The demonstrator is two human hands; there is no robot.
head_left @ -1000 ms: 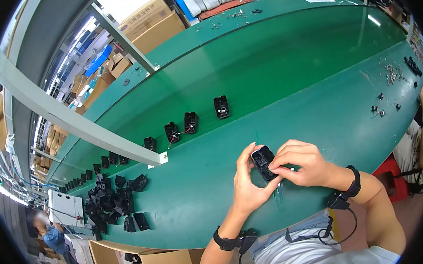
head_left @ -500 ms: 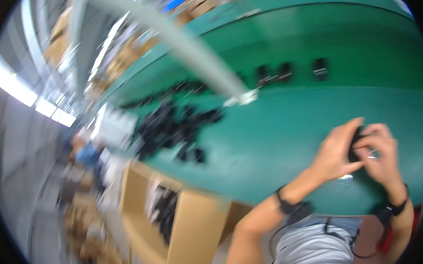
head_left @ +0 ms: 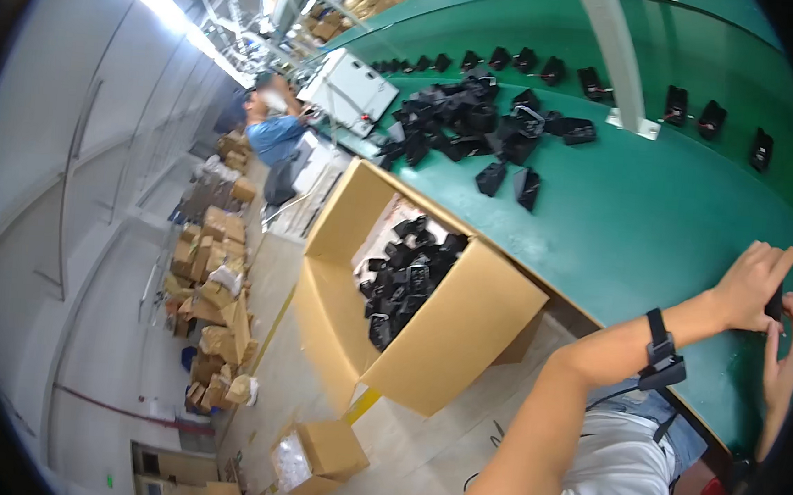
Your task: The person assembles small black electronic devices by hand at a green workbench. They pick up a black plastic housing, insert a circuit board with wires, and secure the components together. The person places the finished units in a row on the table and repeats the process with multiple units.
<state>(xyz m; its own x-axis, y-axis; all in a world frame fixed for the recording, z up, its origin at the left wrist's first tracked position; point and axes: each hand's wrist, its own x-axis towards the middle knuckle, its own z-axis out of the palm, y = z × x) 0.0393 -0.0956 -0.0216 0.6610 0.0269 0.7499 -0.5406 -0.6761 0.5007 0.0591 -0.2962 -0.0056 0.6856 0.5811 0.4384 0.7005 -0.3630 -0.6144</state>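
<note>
Black piece (head_left: 774, 305) at three o'clock over the green surface (head_left: 635, 255) is pinched by the left hand (head_left: 752, 286); the right hand (head_left: 782, 370), its grip unclear, is just beside. Steady left-hand support should help accuracy.

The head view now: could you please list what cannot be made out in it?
Head view: small black piece, mostly hidden by the bare left hand.
Head view: bare right hand, partly cut off at the dark right edge.
Head view: black boxy housings at the row's far end, too small for details.
</note>
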